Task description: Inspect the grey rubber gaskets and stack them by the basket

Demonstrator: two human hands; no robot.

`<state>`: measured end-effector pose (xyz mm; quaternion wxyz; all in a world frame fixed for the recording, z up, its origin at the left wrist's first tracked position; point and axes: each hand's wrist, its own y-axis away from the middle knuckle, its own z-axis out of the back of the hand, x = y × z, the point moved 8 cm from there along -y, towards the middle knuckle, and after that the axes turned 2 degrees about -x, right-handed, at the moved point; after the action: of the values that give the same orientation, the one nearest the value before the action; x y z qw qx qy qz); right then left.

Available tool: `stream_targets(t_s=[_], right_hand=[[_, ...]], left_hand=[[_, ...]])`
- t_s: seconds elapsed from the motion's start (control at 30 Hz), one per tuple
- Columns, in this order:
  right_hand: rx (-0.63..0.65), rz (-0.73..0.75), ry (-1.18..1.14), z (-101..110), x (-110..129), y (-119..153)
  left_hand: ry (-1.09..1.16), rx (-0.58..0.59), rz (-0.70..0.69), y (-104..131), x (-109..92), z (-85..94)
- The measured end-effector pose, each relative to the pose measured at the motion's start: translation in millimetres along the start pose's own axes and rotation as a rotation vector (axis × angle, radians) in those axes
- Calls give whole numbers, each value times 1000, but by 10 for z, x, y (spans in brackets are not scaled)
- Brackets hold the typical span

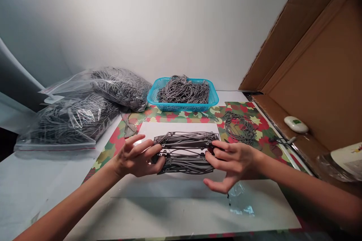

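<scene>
Handling strands (185, 168) at both ends, basket (183, 108) well apart

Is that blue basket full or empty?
It looks full, or close to it: gray cords are heaped inside the blue basket, and the pile hides part of its back rim.

Far bundle (186, 140) of thin dark-grey strands lies left to right at the scene's middle, small holed tabs at its ends; near bundle (185, 166) runs alongside, its strands loosely bowed.
</scene>
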<state>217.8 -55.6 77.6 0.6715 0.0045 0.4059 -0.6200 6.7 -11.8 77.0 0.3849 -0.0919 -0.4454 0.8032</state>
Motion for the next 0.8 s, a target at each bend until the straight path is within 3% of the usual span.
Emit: stream_targets(t_s=[0.1, 0.17, 0.23, 0.33, 0.43, 0.53, 0.63, 0.73, 0.8], right_hand=[[-76, -101, 9, 7, -95, -41], [-120, -252, 1, -3, -241, -73], [-149, -446, -42, -37, -427, -77], [-166, -785, -228, -145, -738, -14], [-158, -1155, -532, -309, -1021, 96], [-283, -1460, -864, -388, -1229, 149], [-458, -1690, -1184, -454, -1345, 148], [-614, -1918, -1513, -599, -1305, 184], [-650, -2012, -1665, -704, -1228, 213]], left_hand=[[-1, -109, -225, -65, -195, 94], [-6, -108, -215, -153, -207, 78], [80, -22, 7, -273, -56, -25], [374, 164, 538, -299, 286, -310], [564, 227, 781, -292, 406, -493], [775, 219, 921, -306, 446, -616], [1031, 133, 1108, -307, 466, -712], [1260, 8, 1289, -318, 467, -781], [1391, -51, 1395, -323, 453, -824]])
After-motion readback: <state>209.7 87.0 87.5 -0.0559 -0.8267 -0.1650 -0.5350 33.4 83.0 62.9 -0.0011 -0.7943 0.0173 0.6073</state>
